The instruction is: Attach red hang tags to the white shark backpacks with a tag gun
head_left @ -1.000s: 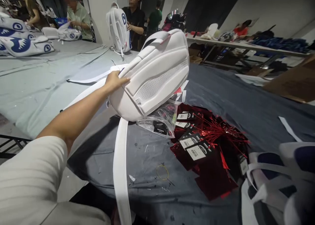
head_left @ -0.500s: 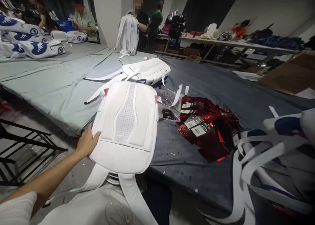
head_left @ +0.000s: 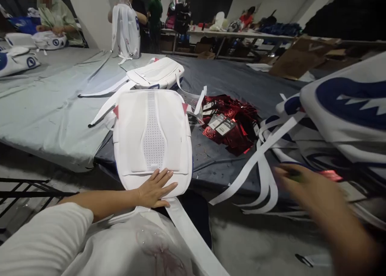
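my left hand (head_left: 155, 188) lies flat and open on the bottom end of a white backpack (head_left: 152, 137), fingers spread wide, holding nothing. the backpack lies back side up at the near edge of the table (head_left: 54, 107), partly over my lap. my right hand (head_left: 304, 187) is a blur out by a pile of white and blue bags (head_left: 340, 107); i cannot tell what its grip is doing. red tags (head_left: 229, 121) lie just right of the backpack. another white backpack (head_left: 157, 73) lies behind it.
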The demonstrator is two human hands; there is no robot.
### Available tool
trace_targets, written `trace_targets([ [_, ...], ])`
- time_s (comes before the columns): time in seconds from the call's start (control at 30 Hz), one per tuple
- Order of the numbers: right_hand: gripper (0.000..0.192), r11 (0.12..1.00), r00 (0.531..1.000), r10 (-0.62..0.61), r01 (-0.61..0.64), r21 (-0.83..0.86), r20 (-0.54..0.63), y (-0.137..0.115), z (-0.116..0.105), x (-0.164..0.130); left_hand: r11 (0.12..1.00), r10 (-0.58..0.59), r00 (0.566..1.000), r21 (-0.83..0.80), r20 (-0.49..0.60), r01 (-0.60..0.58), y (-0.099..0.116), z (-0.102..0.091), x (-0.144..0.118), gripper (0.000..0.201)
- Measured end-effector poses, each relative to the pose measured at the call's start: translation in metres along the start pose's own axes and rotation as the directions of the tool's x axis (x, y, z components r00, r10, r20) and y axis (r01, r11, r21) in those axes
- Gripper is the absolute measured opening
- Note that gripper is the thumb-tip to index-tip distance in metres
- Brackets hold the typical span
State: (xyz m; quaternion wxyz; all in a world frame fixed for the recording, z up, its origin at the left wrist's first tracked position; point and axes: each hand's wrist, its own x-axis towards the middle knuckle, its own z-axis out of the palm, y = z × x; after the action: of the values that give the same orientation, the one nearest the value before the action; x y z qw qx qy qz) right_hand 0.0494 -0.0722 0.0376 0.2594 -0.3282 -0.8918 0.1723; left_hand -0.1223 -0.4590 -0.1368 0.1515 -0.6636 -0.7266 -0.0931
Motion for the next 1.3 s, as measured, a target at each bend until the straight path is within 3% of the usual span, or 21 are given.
trace_targets([
  [0.03, 0.017, 0.997, 0.996, 0.006, -0.013, 0.076, 0.093, -0.018, 0.021, -0.009, 1.0, 0.014, 0.999, 0.027, -0.036, -0.013, -0.001, 0.011, -0.005, 0.087],
  [0.13, 0.028, 0.909, 0.95, -0.294, 0.245, 0.336, 0.103, -0.087, 0.09, -0.03, 0.994, 0.079, 0.992, 0.089, -0.1, -0.07, -0.008, 0.03, -0.014, 0.088],
  [0.2, 0.038, 0.845, 0.886, -0.45, 0.383, 0.374, 0.111, -0.126, 0.127, -0.036, 0.991, 0.105, 0.989, 0.096, -0.104, -0.095, -0.013, 0.034, -0.016, 0.09],
  [0.27, 0.051, 0.835, 0.848, -0.505, 0.434, 0.338, 0.16, -0.149, 0.148, -0.037, 0.991, 0.116, 0.988, 0.08, -0.097, -0.109, -0.018, 0.035, -0.016, 0.092],
  [0.4, 0.064, 0.868, 0.826, -0.493, 0.442, 0.227, 0.275, -0.159, 0.148, -0.028, 0.987, 0.157, 0.983, 0.059, -0.099, -0.152, -0.025, 0.042, -0.017, 0.091],
  [0.5, 0.032, 0.822, 0.786, -0.55, 0.449, 0.349, 0.284, -0.158, 0.134, -0.021, 0.983, 0.176, 0.976, 0.067, -0.127, -0.169, -0.027, 0.049, -0.019, 0.089],
  [0.53, 0.021, 0.802, 0.791, -0.557, 0.435, 0.408, 0.252, -0.158, 0.13, -0.021, 0.983, 0.176, 0.974, 0.068, -0.14, -0.168, -0.027, 0.051, -0.02, 0.089],
  [0.6, 0.013, 0.801, 0.86, -0.493, 0.389, 0.454, 0.134, -0.157, 0.126, -0.022, 0.984, 0.172, 0.974, 0.069, -0.147, -0.164, -0.025, 0.053, -0.022, 0.087],
  [0.7, 0.017, 0.902, 0.96, -0.28, 0.256, 0.347, 0.02, -0.151, 0.132, -0.029, 0.987, 0.159, 0.977, 0.056, -0.14, -0.153, -0.02, 0.047, -0.024, 0.084],
  [0.77, 0.026, 0.951, 0.964, -0.197, 0.144, 0.274, 0.177, -0.144, 0.142, -0.036, 0.99, 0.139, 0.98, 0.006, -0.14, -0.139, -0.021, 0.032, -0.018, 0.08],
  [0.87, 0.023, 0.97, 0.882, -0.152, 0.047, 0.239, 0.446, -0.136, 0.158, -0.048, 0.973, 0.192, 0.967, -0.097, -0.169, -0.21, -0.039, -0.011, 0.016, 0.06],
  [0.9, 0.023, 0.967, 0.873, -0.161, 0.045, 0.252, 0.461, -0.135, 0.161, -0.053, 0.961, 0.231, 0.949, -0.102, -0.217, -0.257, -0.05, -0.03, 0.035, 0.049],
  [0.97, 0.025, 0.945, 0.891, -0.226, 0.102, 0.31, 0.393, -0.134, 0.163, -0.062, 0.988, 0.142, 0.91, 0.008, -0.39, -0.151, -0.081, -0.071, 0.079, 0.032],
  [1.0, 0.026, 0.929, 0.9, -0.269, 0.148, 0.34, 0.343, -0.134, 0.162, -0.067, 0.994, 0.111, 0.92, 0.065, -0.377, -0.093, -0.098, -0.091, 0.103, 0.035],
  [1.03, 0.028, 0.912, 0.905, -0.309, 0.194, 0.362, 0.292, -0.134, 0.159, -0.072, 0.993, 0.075, 0.939, 0.112, -0.335, -0.04, -0.114, -0.109, 0.126, 0.037],
  [1.13, 0.03, 0.877, 0.903, -0.385, 0.294, 0.38, 0.19, -0.132, 0.145, -0.085, 0.973, 0.101, 0.993, 0.215, -0.061, -0.086, -0.145, -0.152, 0.177, 0.035],
  [1.23, 0.029, 0.87, 0.896, -0.401, 0.308, 0.384, 0.19, -0.124, 0.133, -0.102, 0.963, 0.157, 0.975, 0.193, 0.16, -0.187, -0.138, -0.174, 0.193, 0.035],
  [1.3, 0.028, 0.887, 0.912, -0.349, 0.248, 0.388, 0.215, -0.119, 0.129, -0.117, 0.953, 0.249, 0.944, 0.12, 0.218, -0.279, -0.119, -0.181, 0.188, 0.033],
])
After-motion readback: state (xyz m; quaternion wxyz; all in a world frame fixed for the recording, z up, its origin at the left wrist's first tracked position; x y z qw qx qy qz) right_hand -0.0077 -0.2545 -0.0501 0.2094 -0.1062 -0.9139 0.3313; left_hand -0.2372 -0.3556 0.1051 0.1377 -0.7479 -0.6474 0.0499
